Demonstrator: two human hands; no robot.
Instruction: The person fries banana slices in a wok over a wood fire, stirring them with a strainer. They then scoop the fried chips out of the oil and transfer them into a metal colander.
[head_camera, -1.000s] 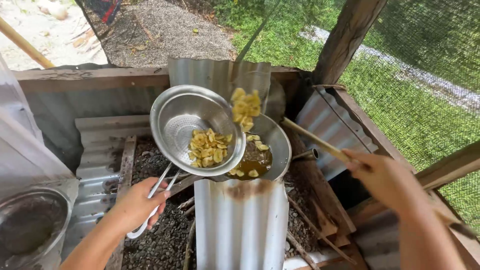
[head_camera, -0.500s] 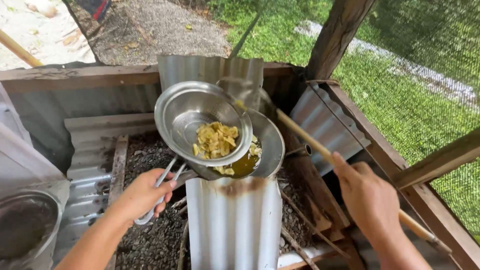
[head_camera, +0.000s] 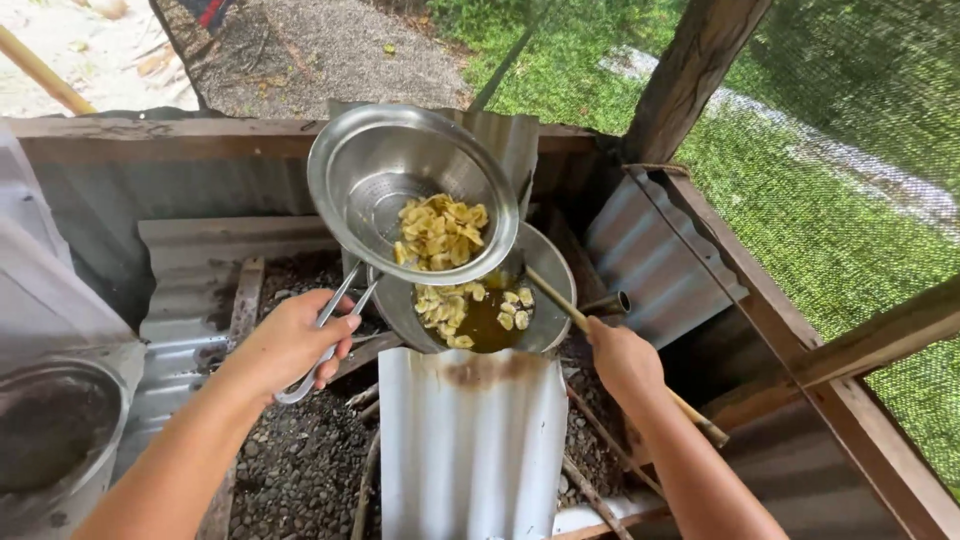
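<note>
My left hand (head_camera: 292, 340) grips the wire handle of a steel strainer (head_camera: 380, 165), held tilted above a metal pot. A heap of yellow fried chips (head_camera: 438, 232) lies in the strainer's lower side. The pot (head_camera: 545, 275) under it holds dark oil with more chips floating (head_camera: 470, 310). My right hand (head_camera: 622, 358) is closed on a long wooden stick (head_camera: 560, 303) whose far end dips into the pot.
A corrugated metal sheet (head_camera: 470, 440) stands in front of the pot, with more sheets (head_camera: 650, 250) around the charcoal bed (head_camera: 300, 460). A steel bowl (head_camera: 50, 430) sits at the lower left. A wooden post (head_camera: 690, 80) and green netting (head_camera: 850, 150) close the right side.
The strainer has been lifted and tilted higher above the pot. The stick's end, which had raised chips to the strainer, has dropped into the oil, and my right hand has moved closer to the pot.
</note>
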